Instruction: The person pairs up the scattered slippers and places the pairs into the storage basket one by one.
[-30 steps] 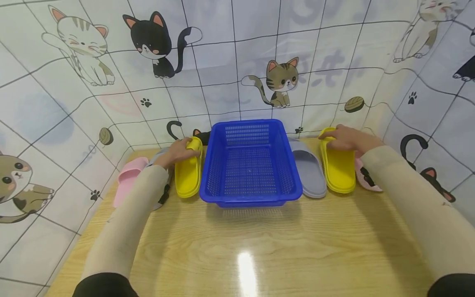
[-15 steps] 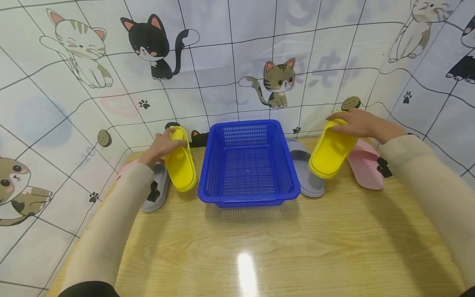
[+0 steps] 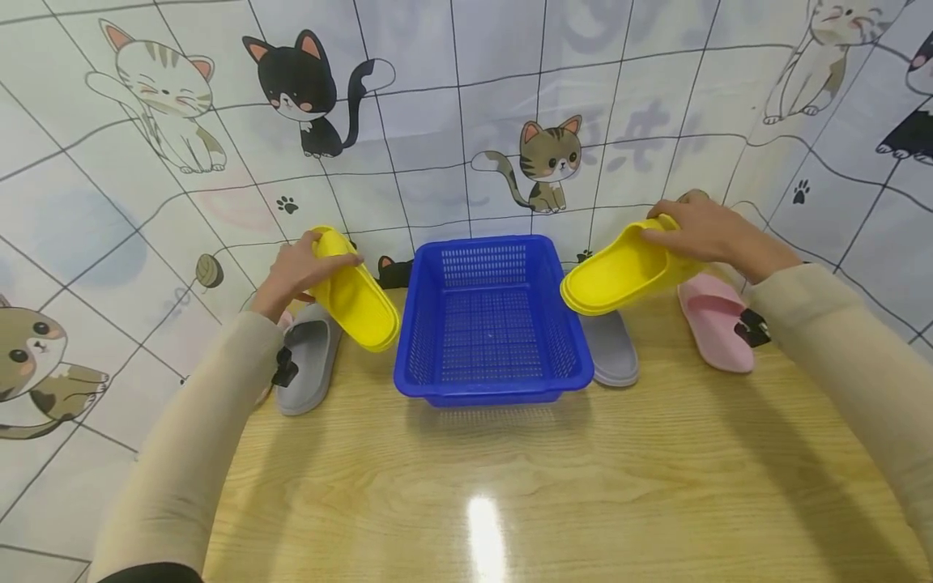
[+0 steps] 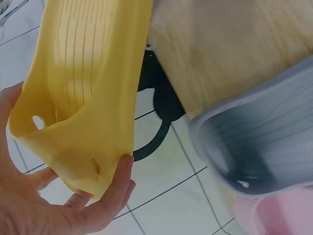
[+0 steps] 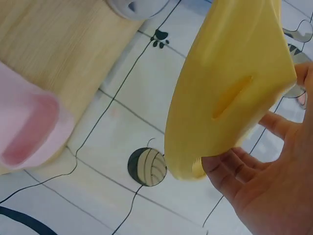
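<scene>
My left hand (image 3: pixel 295 271) grips a yellow slipper (image 3: pixel 360 306) by its toe end, lifted off the table left of the blue basket (image 3: pixel 490 390). In the left wrist view, the fingers and thumb wrap the toe of that yellow slipper (image 4: pixel 98 122). On the other side my right hand (image 3: pixel 710 231) holds a second yellow slipper (image 3: pixel 612 271) by its toe, its heel tilted toward the basket's right rim. Fingers curl around the toe of this yellow slipper (image 5: pixel 225 93) in the right wrist view. No slippers show inside the basket.
A grey slipper (image 3: pixel 309 364) lies under my left forearm, with a pink slipper partly hidden beside it. Right of the basket lie another grey slipper (image 3: pixel 612 352), partly covered, and a pink slipper (image 3: pixel 717 328). A cat-printed wall covering (image 3: pixel 437 121) stands behind the wooden table (image 3: pixel 481 478).
Both yellow slippers have come up off the table. The right one has swung left toward the basket, and the left one has risen and tilted with its heel toward the basket.
</scene>
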The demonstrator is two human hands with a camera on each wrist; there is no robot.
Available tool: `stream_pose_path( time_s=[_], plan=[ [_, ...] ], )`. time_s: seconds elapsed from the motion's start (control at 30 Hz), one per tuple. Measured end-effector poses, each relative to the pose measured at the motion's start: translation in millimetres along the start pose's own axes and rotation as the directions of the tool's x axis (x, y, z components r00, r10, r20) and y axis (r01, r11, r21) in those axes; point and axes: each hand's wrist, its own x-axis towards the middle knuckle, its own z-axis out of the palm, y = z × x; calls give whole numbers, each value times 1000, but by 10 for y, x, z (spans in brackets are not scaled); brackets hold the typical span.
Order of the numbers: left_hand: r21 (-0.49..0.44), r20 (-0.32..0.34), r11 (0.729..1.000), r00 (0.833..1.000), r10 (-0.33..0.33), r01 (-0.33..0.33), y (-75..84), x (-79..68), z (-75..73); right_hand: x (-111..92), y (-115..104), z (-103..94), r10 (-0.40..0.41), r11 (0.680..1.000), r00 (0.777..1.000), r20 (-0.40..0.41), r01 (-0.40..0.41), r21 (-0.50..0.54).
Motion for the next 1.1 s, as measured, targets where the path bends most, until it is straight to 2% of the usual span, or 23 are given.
stream_pose_path(
  time_s=[0.1,0.2,0.33,0.43,0.57,0.73,0.93,1.0,1.1],
  plan=[
    [0,-10,1000,1000,-5,5,62,-31,-64,-41,-62,-29,22,1000,1000,-21,-22,18],
    [-20,-21,1000,1000,-17,17,113,-68,-90,-44,-152,-18,4,1000,998,-61,-3,19],
    [-113,-62,993,997,-39,31,223,-98,-53,-32,-283,-5,-24,1000,996,-89,22,-14],
    [-172,-86,985,995,-46,31,340,-120,7,-27,-385,9,-1,999,995,-95,-3,-45],
    [-193,-38,981,999,-16,9,503,-131,120,-41,-530,56,35,997,989,-143,-45,-64],
    [-231,45,973,999,21,-10,671,-140,288,-68,-725,132,42,998,979,-199,-52,-46],
    [-384,84,923,994,75,-37,841,-154,461,-98,-907,208,82,996,964,-252,-85,0],
    [-425,83,904,993,79,-37,886,-149,506,-109,-955,229,92,996,960,-264,-88,26],
    [-454,62,890,995,73,-37,938,-155,554,-117,-1014,252,100,994,957,-272,-86,63]
  ],
)
